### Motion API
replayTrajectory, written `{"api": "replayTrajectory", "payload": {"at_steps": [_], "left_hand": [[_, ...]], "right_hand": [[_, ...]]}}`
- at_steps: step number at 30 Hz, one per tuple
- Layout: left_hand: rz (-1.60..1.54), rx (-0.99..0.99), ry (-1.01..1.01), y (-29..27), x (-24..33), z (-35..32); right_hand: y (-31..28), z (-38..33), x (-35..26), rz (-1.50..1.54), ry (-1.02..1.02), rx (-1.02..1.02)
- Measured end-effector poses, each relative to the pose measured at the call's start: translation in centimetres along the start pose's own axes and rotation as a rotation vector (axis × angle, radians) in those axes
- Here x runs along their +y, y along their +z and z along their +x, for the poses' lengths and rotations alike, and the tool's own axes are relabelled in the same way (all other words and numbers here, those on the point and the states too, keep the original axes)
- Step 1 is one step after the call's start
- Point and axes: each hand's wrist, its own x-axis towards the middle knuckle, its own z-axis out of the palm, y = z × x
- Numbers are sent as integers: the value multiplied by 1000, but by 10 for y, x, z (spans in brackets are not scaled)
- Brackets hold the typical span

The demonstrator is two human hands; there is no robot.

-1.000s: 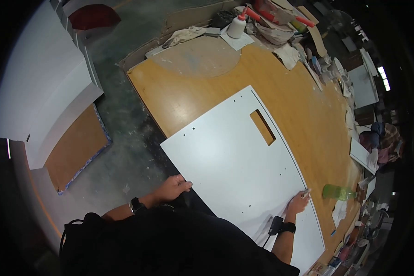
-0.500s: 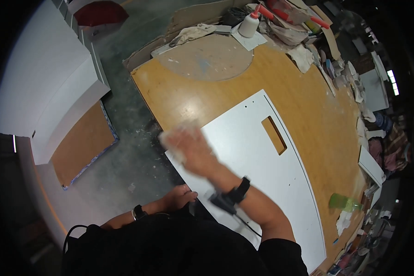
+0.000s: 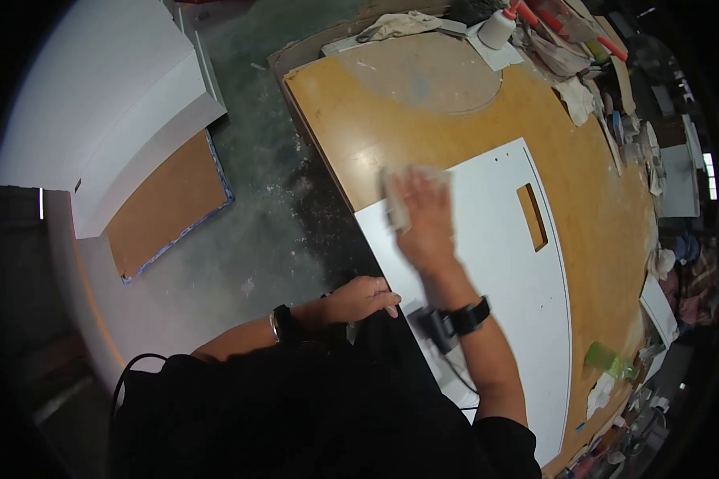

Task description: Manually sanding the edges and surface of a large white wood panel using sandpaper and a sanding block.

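Observation:
A white panel (image 3: 487,263) with one curved long side lies flat on a wooden table. Near its far left corner my right hand (image 3: 427,223) presses down on a pale beige pad (image 3: 395,203), blurred by motion; whether it is a cloth or a sanding pad I cannot tell. The fingers lie over the pad and hide much of it. At the panel's near left edge, my left hand (image 3: 363,299) is closed with its fingertips on the edge. Near the far end of the panel are a rectangular cutout (image 3: 532,217) and small holes.
The tabletop (image 3: 351,136) bears a round worn patch. A white bottle with a red cap (image 3: 498,30), rags and clutter line its far and right sides. A green translucent container (image 3: 603,359) lies at right. A large white curved piece (image 3: 148,112) and a brown board (image 3: 172,203) stand left.
My right hand has swept with the pad from beyond the panel's left edge rightward onto its far corner. The view has shifted; my left hand remains at the panel's edge.

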Motion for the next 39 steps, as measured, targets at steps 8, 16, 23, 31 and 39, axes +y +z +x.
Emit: {"api": "replayTrajectory", "payload": {"at_steps": [8,16,23,31,39], "left_hand": [[288,62,-86,-31,-46,-40],[97,777,342,-85,31,-27],[304,627,530,-20,77,13],[1255,384,517,63,53,33],[1491,-109,515,258,20,60]], "right_hand": [[-49,-223,-55,164,146,-295],[-16,-63,-9,124,343,181],[-11,-90,23,47,471,356],[-74,-525,65,-419,1440,283],[-79,-695,7,-538,1643,456]]}}
